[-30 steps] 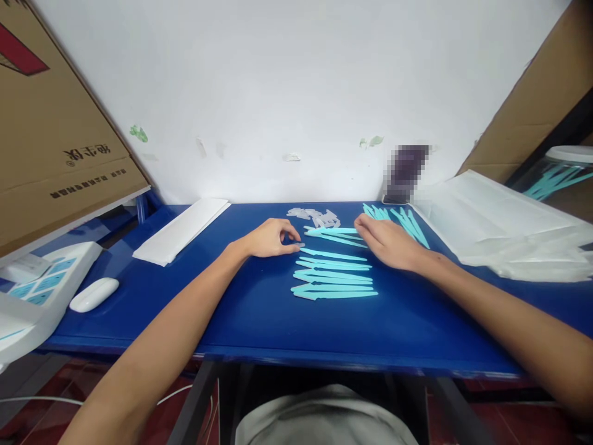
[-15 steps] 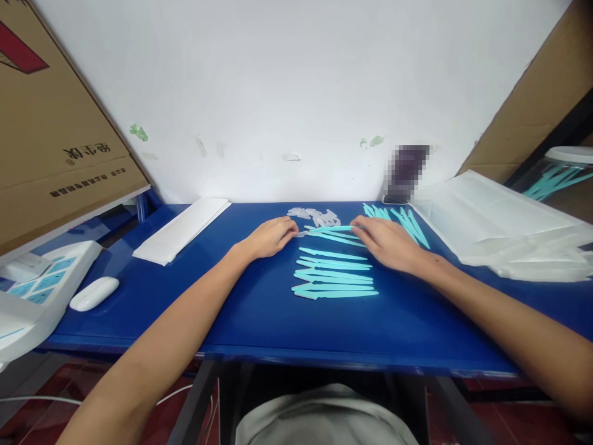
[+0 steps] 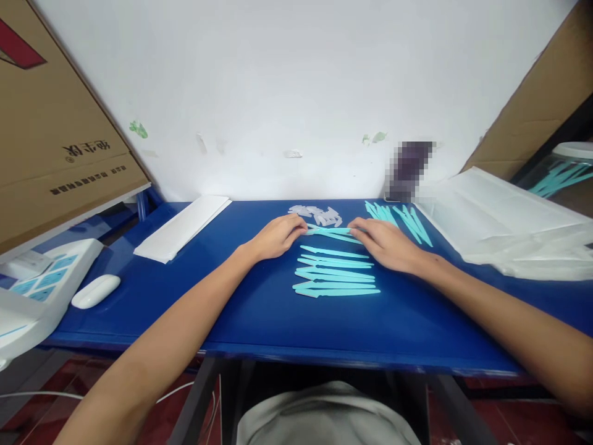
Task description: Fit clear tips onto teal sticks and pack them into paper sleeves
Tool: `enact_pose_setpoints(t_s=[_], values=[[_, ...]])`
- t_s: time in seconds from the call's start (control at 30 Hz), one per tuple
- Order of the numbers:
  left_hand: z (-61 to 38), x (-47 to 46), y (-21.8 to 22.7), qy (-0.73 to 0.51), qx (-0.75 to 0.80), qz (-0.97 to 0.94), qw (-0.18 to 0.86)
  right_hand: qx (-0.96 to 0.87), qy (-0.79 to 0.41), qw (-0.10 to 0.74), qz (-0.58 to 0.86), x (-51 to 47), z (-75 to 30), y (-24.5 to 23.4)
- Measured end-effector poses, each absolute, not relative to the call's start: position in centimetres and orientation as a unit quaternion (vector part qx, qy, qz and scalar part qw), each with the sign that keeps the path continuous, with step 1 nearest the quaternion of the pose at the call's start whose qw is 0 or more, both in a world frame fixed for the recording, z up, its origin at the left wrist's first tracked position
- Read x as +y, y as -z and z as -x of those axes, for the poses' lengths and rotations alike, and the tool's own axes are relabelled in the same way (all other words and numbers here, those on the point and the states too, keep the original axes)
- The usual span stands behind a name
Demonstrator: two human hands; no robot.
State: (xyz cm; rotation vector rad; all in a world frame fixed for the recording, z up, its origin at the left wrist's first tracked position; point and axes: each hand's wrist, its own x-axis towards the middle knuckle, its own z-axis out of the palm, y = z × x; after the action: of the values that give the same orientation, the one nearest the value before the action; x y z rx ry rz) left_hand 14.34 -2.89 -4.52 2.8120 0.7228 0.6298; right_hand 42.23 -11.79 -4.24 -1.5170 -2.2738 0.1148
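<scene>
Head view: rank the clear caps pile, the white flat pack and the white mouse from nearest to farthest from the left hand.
1. Clear caps pile, just beyond the left hand, toward the wall.
2. White flat pack, to its left.
3. White mouse, far left.

Both arms are shown bare along their whole visible length, from the left hand (image 3: 278,238) and the right hand (image 3: 386,244) back to the lower corners of the view. A light grey garment (image 3: 324,420) is worn. Only a rounded, softly creased patch of it is seen at the bottom edge, between the arms.
</scene>
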Motion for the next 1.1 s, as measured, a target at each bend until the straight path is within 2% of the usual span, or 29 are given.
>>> enact_pose_setpoints(t_s=[0.1, 0.3, 0.47, 0.57, 0.77, 1.1], values=[[-15.0, -3.3, 4.7, -0.243, 0.236, -0.937, 0.080, -0.816, -0.051, 0.208, 0.537, -11.8, -42.1, 4.2], [-15.5, -2.7, 5.3, -0.225, 0.245, -0.941, 0.066, -0.828, 0.017, 0.165, 0.536, -11.2, -42.6, 4.4], [-15.4, -2.2, 5.5, -0.184, 0.260, -0.944, 0.085, -0.751, 0.046, 0.220, 0.621, -11.7, -42.2, 3.5], [-15.3, -2.3, 5.4, -0.152, 0.263, -0.950, 0.077, -0.762, 0.019, 0.233, 0.604, -12.2, -42.0, 2.8], [-14.9, -2.3, 5.0, -0.134, 0.257, -0.956, 0.036, -0.818, 0.018, 0.154, 0.554, -11.4, -43.3, 3.7], [-15.0, -2.6, 5.1, -0.135, 0.238, -0.961, 0.047, -0.816, -0.073, 0.224, 0.527, -9.9, -43.9, 5.1]])
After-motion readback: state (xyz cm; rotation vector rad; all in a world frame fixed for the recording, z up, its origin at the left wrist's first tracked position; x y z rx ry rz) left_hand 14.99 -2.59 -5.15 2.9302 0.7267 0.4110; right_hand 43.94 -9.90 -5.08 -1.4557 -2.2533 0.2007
